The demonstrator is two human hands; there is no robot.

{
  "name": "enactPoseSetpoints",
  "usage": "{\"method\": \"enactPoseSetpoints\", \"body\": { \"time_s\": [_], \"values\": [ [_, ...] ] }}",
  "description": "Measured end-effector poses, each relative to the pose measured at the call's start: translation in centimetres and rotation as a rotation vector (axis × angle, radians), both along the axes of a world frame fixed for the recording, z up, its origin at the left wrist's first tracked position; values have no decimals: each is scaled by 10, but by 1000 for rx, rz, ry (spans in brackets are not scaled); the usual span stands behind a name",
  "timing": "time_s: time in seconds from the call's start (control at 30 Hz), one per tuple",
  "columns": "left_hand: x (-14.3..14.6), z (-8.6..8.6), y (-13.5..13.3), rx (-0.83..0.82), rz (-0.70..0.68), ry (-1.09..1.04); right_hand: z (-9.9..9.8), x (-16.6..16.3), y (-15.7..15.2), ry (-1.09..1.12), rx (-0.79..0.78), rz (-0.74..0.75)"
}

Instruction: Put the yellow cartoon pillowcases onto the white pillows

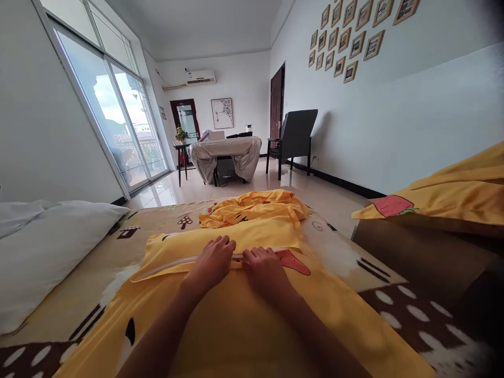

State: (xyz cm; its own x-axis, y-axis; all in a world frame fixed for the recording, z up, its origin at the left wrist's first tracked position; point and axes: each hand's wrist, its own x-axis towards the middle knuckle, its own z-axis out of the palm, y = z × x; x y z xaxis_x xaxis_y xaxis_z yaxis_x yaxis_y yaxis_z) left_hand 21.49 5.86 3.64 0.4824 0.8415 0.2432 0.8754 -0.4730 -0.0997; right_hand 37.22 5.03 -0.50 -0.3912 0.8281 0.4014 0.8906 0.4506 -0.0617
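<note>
Yellow pillowcase (232,320), spread flat at the near middle of the scene on a patterned sheet (334,247). A pale strip (169,266), apparently a zipper, crosses its far part from left to right; a red printed patch (294,262) lies near the strip's right end. The left hand (214,257) and the right hand (263,265) meet the pillowcase at the middle of this strip, just beside each other. The fingers of each hand are bent together and clamped on the cloth, although the fingertips are partly hidden. Just beyond lies a crumpled yellow cloth (255,209). At left, a white pillow (55,257) rests on the sheet. At right, another yellow cloth (460,197) is draped over a brown surface (413,249). Far in the room stand a covered table (205,160), a potted plant (181,135) to its left and a dark chair (297,134) to its right. Small picture frames (364,14) hang on the right wall.
</note>
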Motion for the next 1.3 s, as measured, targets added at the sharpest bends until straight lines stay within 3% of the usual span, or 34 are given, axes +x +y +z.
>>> {"method": "enactPoseSetpoints", "body": {
  "time_s": [0.1,0.27,0.57,0.83,1.07,1.3],
  "values": [
    [12,-10,11,-53,12,-25,10,15,0,-57,-5,-54],
    [2,-27,13,-64,-36,-193,25,36,2,-10,-122,-6],
    [-3,-25,7,-206,8,-250,25,50,5,81,-352,-16],
    [-6,-31,12,-236,-7,-278,10,42,17,112,-184,47],
    [-3,-35,9,-118,-197,-276,4,42,19,106,-163,109],
    [-1,-37,8,-140,-256,-261,7,41,16,61,-260,72]
  ]
}}
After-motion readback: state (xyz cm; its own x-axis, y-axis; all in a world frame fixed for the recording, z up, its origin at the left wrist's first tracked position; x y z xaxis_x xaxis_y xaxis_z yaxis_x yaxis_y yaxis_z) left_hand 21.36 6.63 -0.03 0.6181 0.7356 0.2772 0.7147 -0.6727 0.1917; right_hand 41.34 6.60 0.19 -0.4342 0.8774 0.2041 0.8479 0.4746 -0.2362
